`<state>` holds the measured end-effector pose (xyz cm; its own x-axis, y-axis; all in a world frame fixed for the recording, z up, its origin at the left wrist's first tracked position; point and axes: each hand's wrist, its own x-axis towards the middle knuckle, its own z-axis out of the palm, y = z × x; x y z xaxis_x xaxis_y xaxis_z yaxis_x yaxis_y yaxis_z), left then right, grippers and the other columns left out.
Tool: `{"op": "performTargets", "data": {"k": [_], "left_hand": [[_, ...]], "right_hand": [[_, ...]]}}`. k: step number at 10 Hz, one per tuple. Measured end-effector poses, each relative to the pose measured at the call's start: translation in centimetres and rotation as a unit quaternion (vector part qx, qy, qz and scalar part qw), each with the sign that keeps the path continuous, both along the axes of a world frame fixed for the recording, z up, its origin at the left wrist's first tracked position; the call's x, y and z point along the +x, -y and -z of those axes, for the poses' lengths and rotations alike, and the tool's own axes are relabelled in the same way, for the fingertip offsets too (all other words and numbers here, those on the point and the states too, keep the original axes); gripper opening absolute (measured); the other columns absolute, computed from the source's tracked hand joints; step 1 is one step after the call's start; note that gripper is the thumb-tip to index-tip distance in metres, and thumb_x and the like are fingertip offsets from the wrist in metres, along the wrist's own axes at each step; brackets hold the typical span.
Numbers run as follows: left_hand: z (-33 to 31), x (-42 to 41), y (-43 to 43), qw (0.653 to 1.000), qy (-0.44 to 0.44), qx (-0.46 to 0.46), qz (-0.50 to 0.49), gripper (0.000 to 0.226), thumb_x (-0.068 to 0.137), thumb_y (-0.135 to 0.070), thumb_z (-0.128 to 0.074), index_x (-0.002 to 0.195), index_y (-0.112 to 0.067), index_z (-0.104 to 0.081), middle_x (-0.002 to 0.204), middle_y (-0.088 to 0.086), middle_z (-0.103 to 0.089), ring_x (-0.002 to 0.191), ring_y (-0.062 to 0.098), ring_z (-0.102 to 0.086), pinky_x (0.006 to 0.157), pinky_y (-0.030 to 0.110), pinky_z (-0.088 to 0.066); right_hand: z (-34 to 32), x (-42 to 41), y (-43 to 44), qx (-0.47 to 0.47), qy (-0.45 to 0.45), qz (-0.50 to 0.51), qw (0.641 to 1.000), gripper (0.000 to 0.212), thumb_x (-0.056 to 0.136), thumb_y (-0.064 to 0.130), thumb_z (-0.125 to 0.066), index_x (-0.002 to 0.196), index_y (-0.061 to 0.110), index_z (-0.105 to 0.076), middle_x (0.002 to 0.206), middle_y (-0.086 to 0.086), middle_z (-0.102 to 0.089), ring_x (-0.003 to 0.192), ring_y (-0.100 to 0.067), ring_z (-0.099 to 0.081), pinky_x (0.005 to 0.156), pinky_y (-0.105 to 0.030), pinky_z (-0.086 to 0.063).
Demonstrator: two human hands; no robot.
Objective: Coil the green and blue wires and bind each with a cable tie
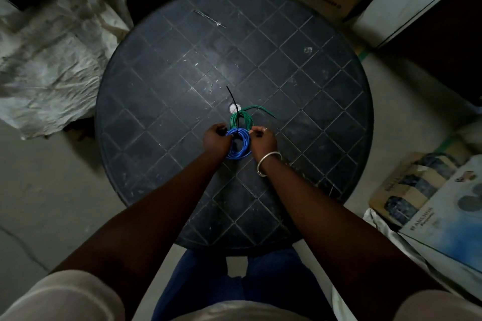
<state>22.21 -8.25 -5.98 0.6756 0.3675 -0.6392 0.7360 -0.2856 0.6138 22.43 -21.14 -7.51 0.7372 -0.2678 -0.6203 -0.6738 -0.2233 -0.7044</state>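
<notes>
L hand (216, 138) + R hand (264, 139) curled, gripping blue coil (245, 147) either side — arms outstretched.

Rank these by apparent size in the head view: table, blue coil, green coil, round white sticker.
1. table
2. blue coil and green coil: about alike; the blue hides part of the green, so no ranking
3. sticker

wears pale sleeves (65, 294), blue trousers (198, 276), a silver bangle (268, 163), a ring (265, 129).
</notes>
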Motion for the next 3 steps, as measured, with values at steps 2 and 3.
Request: {"op": "performTargets", "data": {"k": [2, 3], "left_hand": [[-1.1, -0.5, 0.2, 0.999, 0.024, 0.024, -0.001, 0.044, 0.096, -0.001, -0.053, 0.14, -0.005, -0.055, 0.133, 0.019, -0.064, 0.108, 0.03, -0.068, 0.094, 0.042, -0.056], [-1.3, -2.6, 0.1, 0.995, 0.059, 0.084, 0.013, 0.041, 0.096, -0.005, -0.055, 0.137, -0.008, -0.056, 0.132, 0.016, -0.063, 0.094, 0.024, -0.068, 0.086, 0.039, -0.057]], "right_hand": [[-0.7, -0.6, 0.3, -0.032, 0.022, -0.01, 0.999, 0.004, 0.091, 0.015, -0.065, 0.095, 0.014, -0.065, 0.101, -0.014, -0.074, 0.091, -0.025, -0.069, 0.089, -0.038, -0.056], [-1.0, -1.8, 0.5, -0.076, 0.039, 0.003, 0.996, 0.018, 0.093, 0.03, -0.065, 0.081, 0.022, -0.054, 0.087, -0.008, -0.069, 0.083, -0.026, -0.067, 0.082, -0.038, -0.054]]}}
